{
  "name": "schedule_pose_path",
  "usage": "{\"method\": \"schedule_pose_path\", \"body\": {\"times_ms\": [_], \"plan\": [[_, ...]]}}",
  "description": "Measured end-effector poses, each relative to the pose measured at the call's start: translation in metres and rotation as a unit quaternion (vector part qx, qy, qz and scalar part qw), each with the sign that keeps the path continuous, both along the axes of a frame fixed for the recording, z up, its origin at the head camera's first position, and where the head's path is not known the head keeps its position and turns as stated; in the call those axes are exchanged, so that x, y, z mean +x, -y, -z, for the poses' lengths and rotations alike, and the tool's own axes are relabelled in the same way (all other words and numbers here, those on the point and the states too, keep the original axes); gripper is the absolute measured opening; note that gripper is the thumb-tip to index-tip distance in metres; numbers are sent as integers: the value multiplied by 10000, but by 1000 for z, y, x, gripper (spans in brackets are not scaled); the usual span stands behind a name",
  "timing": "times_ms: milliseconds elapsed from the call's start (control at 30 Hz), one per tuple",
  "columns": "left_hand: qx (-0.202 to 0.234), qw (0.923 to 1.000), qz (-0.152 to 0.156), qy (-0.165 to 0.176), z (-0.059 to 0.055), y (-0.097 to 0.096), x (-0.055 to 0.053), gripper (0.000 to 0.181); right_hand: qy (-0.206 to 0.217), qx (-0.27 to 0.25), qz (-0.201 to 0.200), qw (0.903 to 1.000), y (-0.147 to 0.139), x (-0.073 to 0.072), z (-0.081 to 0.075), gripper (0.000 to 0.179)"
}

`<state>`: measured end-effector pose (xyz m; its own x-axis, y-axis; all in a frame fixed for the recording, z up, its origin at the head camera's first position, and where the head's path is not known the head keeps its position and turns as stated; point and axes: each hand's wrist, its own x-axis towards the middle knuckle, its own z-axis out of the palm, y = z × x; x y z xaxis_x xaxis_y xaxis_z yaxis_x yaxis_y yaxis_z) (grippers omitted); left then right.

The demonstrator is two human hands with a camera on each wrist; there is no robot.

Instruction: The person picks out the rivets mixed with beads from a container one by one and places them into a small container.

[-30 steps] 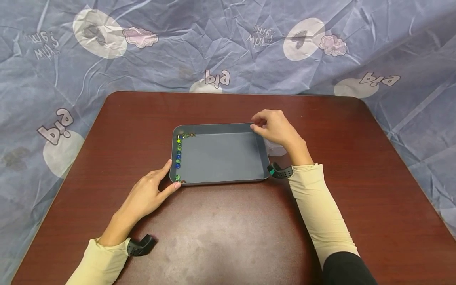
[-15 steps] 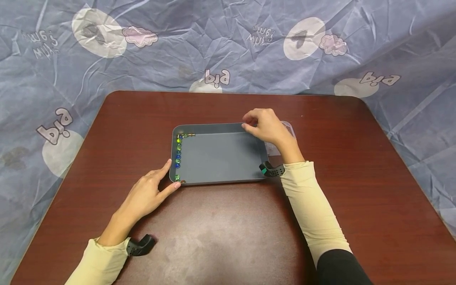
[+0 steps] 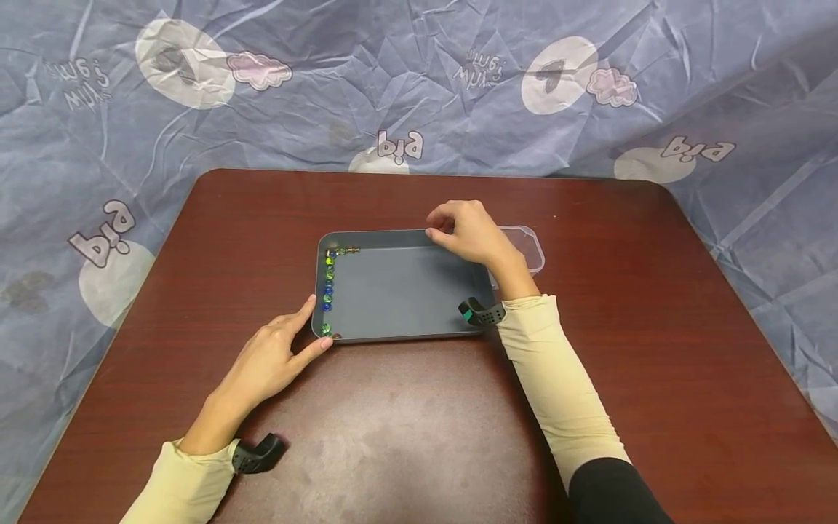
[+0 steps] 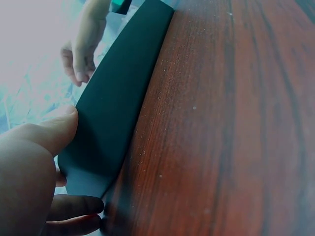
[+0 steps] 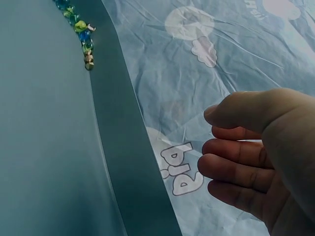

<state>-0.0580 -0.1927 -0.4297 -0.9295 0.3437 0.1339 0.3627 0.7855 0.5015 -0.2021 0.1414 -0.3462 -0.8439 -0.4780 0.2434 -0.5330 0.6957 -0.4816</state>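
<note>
A grey rectangular tray (image 3: 409, 291) lies on the table. Glass marbles (image 3: 329, 290), green and blue, line its left wall, and a small gold-coloured piece (image 3: 352, 250) lies by the far wall. My left hand (image 3: 265, 356) holds the near left corner, thumb on the front side and fingers at the left side. In the left wrist view the thumb (image 4: 64, 123) lies against the tray wall. My right hand (image 3: 468, 231) hovers over the far rim toward the right. Its fingers (image 5: 236, 167) are loosely bent around nothing, as the right wrist view shows.
Partly behind the right forearm, a clear plastic container (image 3: 529, 251) stands beside the tray's right end. The brown table (image 3: 655, 364) reaches back to a hanging blue printed cloth (image 3: 445, 102). Each wrist wears a black band (image 3: 258, 453).
My right hand has moved left along the tray's far rim, uncovering more of the clear container. My left hand, the tray and the marbles have stayed in place.
</note>
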Motion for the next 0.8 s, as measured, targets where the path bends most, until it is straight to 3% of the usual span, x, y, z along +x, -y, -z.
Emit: {"method": "schedule_pose_path", "body": {"times_ms": [800], "plan": [[-3, 10000, -3, -53, 1, -1, -1, 76, 75, -237, -264, 9993, 32, -15, 6, 18]]}}
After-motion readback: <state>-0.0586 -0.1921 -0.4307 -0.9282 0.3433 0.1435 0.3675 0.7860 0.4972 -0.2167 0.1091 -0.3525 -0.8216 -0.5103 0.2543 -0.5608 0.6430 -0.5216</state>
